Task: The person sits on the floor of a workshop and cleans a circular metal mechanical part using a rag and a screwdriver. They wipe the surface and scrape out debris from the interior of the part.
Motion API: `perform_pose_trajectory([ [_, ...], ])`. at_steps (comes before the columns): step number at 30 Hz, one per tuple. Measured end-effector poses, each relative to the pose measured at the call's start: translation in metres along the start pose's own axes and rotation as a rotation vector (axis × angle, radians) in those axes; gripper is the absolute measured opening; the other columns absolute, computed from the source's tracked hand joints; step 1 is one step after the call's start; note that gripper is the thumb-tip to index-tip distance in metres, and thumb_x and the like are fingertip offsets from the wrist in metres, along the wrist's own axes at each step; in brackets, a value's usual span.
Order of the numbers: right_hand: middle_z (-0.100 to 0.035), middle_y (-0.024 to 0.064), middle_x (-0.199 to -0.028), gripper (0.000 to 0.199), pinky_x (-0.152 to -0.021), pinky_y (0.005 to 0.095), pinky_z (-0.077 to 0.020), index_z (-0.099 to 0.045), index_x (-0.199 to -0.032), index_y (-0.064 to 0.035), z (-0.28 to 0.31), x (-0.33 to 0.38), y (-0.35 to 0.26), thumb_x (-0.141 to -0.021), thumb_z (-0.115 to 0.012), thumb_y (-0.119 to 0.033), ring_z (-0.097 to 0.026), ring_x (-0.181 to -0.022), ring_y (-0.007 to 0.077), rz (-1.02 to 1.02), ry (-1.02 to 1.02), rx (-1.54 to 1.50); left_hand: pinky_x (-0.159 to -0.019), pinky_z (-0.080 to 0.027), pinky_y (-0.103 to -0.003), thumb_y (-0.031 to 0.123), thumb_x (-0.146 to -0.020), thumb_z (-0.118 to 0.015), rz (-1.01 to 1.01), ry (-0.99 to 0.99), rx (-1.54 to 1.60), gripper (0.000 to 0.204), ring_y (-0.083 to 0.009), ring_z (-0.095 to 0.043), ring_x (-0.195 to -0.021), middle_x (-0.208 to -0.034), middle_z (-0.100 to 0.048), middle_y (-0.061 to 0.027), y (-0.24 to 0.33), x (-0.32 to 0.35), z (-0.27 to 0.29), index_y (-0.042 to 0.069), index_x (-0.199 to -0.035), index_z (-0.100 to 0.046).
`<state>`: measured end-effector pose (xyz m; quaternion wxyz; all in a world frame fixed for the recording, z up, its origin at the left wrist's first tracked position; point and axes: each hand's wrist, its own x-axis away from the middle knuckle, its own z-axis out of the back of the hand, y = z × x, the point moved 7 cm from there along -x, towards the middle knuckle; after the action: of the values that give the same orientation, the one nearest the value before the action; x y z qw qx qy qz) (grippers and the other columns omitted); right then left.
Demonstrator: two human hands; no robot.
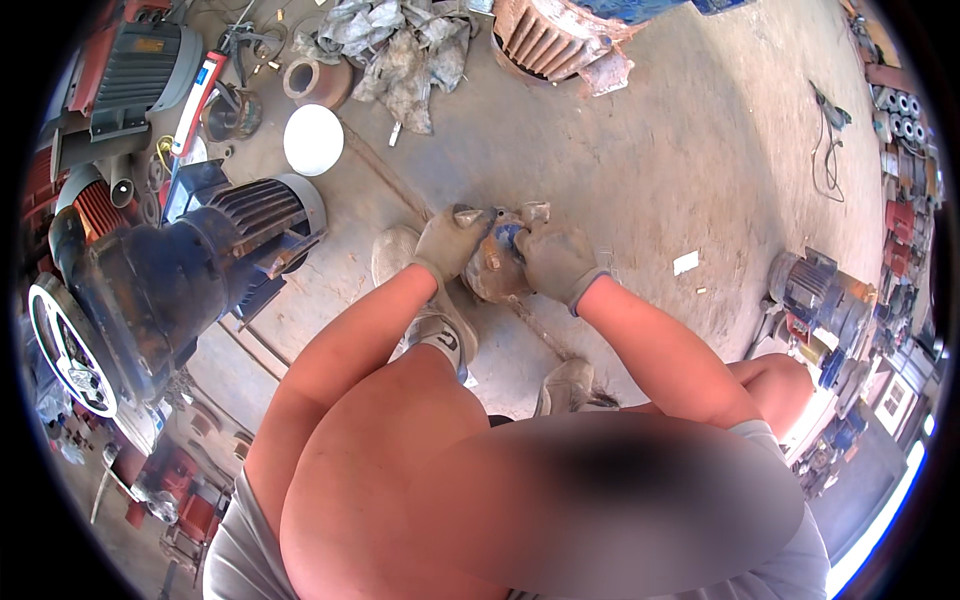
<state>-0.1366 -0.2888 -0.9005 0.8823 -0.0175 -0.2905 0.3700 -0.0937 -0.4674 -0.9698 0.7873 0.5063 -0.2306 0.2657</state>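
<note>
Both my hands wear dirty grey work gloves and meet over a small rusty, dust-coated metal part [497,268] with a patch of blue paint near its top. My left hand [453,240] grips the part from the left side, fingers curled over its upper edge. Closed around the part's right side is my right hand [558,262]. The part is held low over the concrete floor [680,150], just beyond my shoes [440,325]. Much of the part is hidden by the gloves.
A large dark electric motor [190,270] with a finned housing lies at the left. A white round lid [313,139], crumpled grey rags [405,55] and a rusty ribbed casting [545,40] lie farther off. More motors [825,305] stand at the right.
</note>
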Motion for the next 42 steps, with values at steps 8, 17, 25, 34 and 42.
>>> perform_pose_trajectory([
  [8, -0.074, 0.0193, -0.121, 0.025, -0.078, 0.0469, -0.0640, -0.077, -0.114, -0.0041, -0.001, 0.001, -0.007, -0.096, -0.066, -0.016, -0.079, -0.095, 0.0345, 0.057, -0.042, 0.144, -0.105, -0.056, -0.044, 0.053, -0.098, -0.074, 0.000, -0.037, -0.029, 0.071, -0.0394, -0.074, -0.122, -0.123, -0.077, -0.0288, 0.005, 0.001, 0.001, -0.009, -0.132, -0.069],
  [17, -0.073, 0.0190, -0.109, 0.022, -0.084, 0.0504, -0.0598, -0.071, -0.111, -0.0052, 0.006, 0.036, 0.055, -0.100, -0.066, -0.023, -0.073, -0.101, 0.0400, -0.041, 0.153, -0.060, -0.107, -0.055, -0.047, 0.063, -0.096, -0.074, -0.015, -0.007, -0.053, 0.084, -0.0453, -0.071, -0.125, -0.127, -0.075, -0.0326, 0.001, 0.002, 0.005, -0.011, -0.134, -0.067],
  [25, -0.074, 0.0147, -0.109, 0.033, -0.089, 0.0499, -0.0588, -0.074, -0.120, -0.0126, 0.024, 0.063, 0.064, -0.092, -0.078, -0.030, -0.074, -0.098, 0.0362, -0.076, 0.179, -0.245, -0.105, -0.055, -0.040, 0.058, -0.098, -0.075, -0.003, -0.080, 0.091, 0.082, -0.0341, -0.074, -0.121, -0.126, -0.077, -0.0274, 0.011, 0.007, -0.003, -0.014, -0.137, -0.065],
  [34, -0.077, 0.0079, -0.112, 0.037, -0.086, 0.0470, -0.0607, -0.078, -0.125, -0.0200, -0.014, 0.027, 0.026, -0.090, -0.080, -0.032, -0.076, -0.096, 0.0316, -0.079, 0.195, -0.127, -0.106, -0.055, -0.044, 0.062, -0.097, -0.075, -0.011, -0.053, 0.047, 0.082, -0.0418, -0.072, -0.124, -0.125, -0.076, -0.0297, 0.007, 0.000, -0.003, -0.010, -0.133, -0.067],
  [42, -0.063, 0.0213, -0.149, 0.061, -0.101, 0.0518, -0.0587, -0.064, -0.152, -0.0210, -0.041, 0.006, 0.030, -0.092, -0.073, -0.022, -0.061, -0.135, 0.0401, -0.020, 0.196, -0.110, -0.095, -0.059, -0.053, 0.070, -0.095, -0.072, -0.024, -0.074, -0.226, 0.084, -0.0485, -0.075, -0.109, -0.110, -0.078, -0.0316, 0.001, -0.005, -0.004, -0.006, -0.131, -0.071],
])
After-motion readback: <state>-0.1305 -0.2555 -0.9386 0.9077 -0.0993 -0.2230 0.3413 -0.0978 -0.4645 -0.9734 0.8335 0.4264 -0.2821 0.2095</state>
